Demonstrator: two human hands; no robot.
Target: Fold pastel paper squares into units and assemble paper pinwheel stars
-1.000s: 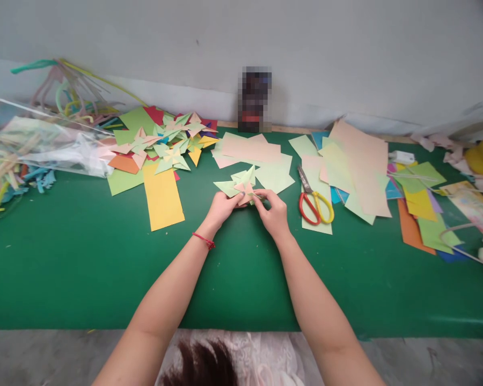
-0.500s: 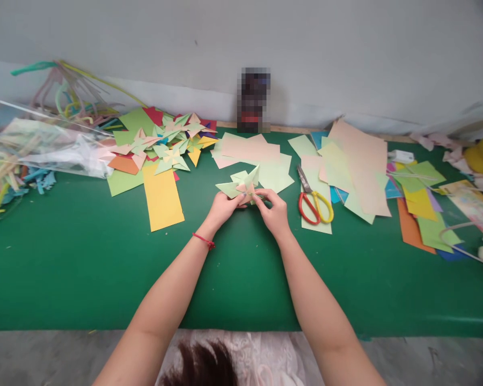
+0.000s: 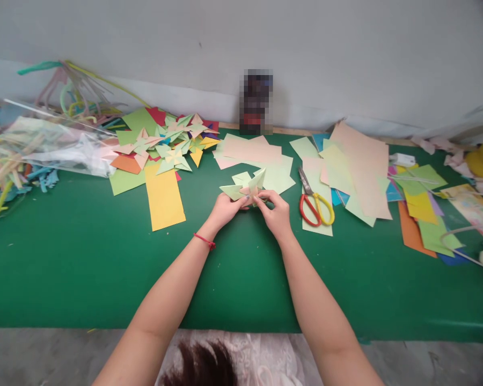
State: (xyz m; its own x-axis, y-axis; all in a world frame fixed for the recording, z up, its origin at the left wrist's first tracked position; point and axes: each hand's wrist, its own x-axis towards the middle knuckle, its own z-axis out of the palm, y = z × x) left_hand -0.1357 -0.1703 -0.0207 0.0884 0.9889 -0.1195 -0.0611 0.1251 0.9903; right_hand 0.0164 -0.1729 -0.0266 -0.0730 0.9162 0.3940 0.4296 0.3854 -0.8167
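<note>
We had a green-and-pink folded-paper star [image 3: 245, 190] gripped over the tabletop [image 3: 241, 279], nearer the back edge than the front one; our left hand [image 3: 224, 209] pinched one side and our right hand [image 3: 277, 212] the other, close to the pinkish centre. We judged the step to be tucking or creasing its folds; the next move seemed to call for a firm left hold while the right pressed
</note>
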